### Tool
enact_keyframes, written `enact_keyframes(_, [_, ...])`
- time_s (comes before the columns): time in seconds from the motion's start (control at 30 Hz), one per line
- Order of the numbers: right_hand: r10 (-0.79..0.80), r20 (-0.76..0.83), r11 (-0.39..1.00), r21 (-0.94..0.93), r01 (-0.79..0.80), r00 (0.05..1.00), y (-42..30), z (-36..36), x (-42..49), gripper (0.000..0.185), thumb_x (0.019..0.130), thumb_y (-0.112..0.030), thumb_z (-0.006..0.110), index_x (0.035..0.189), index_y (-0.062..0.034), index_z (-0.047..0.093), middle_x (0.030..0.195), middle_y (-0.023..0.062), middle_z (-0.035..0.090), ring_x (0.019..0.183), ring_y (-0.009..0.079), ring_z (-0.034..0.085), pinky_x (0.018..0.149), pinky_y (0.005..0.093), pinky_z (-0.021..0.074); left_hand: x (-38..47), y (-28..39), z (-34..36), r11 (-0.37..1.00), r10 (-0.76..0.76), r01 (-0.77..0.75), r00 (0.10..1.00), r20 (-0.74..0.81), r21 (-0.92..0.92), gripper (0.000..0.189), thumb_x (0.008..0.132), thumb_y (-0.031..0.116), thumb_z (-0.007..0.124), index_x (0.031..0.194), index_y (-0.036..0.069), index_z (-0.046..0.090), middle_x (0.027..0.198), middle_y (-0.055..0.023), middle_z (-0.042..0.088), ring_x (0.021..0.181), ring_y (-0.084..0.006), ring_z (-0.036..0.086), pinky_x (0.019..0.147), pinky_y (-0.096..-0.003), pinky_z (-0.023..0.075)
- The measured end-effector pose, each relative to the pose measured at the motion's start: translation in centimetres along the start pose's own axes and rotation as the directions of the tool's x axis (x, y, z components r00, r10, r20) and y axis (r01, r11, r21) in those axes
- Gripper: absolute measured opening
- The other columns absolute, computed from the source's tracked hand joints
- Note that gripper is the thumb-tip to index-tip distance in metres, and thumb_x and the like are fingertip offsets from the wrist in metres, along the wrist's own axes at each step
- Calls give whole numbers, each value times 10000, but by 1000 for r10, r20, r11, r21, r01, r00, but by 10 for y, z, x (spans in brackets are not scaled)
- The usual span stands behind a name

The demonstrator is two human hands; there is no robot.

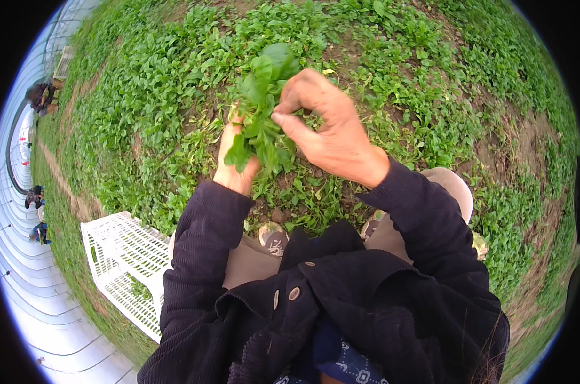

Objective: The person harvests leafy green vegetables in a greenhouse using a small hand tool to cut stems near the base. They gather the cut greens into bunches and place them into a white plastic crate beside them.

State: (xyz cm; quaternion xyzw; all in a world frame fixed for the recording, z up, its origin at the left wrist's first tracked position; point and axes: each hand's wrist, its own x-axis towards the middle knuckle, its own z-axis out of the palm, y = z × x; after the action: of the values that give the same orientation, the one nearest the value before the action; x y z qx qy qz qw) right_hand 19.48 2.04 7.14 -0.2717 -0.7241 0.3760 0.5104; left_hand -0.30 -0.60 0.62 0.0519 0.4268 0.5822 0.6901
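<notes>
My left hand (236, 165) holds a bunch of leafy green plants (261, 120), its fingers mostly hidden behind the leaves. At the right edge of the bunch is my right hand (326, 127), with thumb and forefinger brought close together beside the leaves. Whether a leaf or stem is pinched between those fingertips cannot be made out. Below both hands, low green plants (314, 192) and loose yellowish stems lie over brown soil.
A white slatted plastic crate (126, 269) with some greens stands at my left. Leafy rows (141, 105) spread ahead and to the right. My shoes (273, 237) rest on the soil. At far left, several people (42, 98) are near the curved greenhouse cover (54, 307).
</notes>
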Motion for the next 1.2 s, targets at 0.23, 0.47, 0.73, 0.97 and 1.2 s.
enact_keyframes(0.23, [90,187,995,28,-97,978,-11,-29,11,105,838,-46,681,927,-11,637,848,48,607,795,144,570,759,298,470,-6,14,-4,996,67,-65,997,-45,59,317,991,364,514,1087,88,636,927,-48,669,795,-204,622,716,-382,524])
enact_keyframes(0.47, [184,169,974,-165,-156,968,5,-13,-2,224,842,-217,706,993,-53,682,842,75,666,739,255,664,690,361,536,-2,3,14,995,97,-98,993,70,21,297,1000,308,562,1180,77,612,1085,-64,687,953,-196,663,844,-360,546])
enact_keyframes(0.73, [265,79,956,106,-273,961,-10,-17,6,106,868,-123,649,867,-21,620,748,25,609,671,117,560,624,279,462,-6,10,10,984,176,-174,977,-120,28,211,1016,287,499,1060,95,573,858,-45,629,661,-173,589,586,-316,515])
enact_keyframes(0.97, [245,183,965,-140,-221,952,3,-21,6,163,817,-138,567,870,-22,670,807,74,641,715,211,633,684,341,502,-3,20,-7,987,74,-99,979,-190,-123,374,967,393,506,1067,48,612,910,-106,662,759,-274,621,669,-417,524])
enact_keyframes(1.2, [287,166,926,-302,-228,944,15,5,-7,337,856,-332,696,1072,-73,690,903,103,678,857,314,671,771,406,535,-7,17,-3,992,120,-118,990,76,-40,322,961,354,580,1109,71,625,1015,-77,693,875,-215,671,729,-390,560])
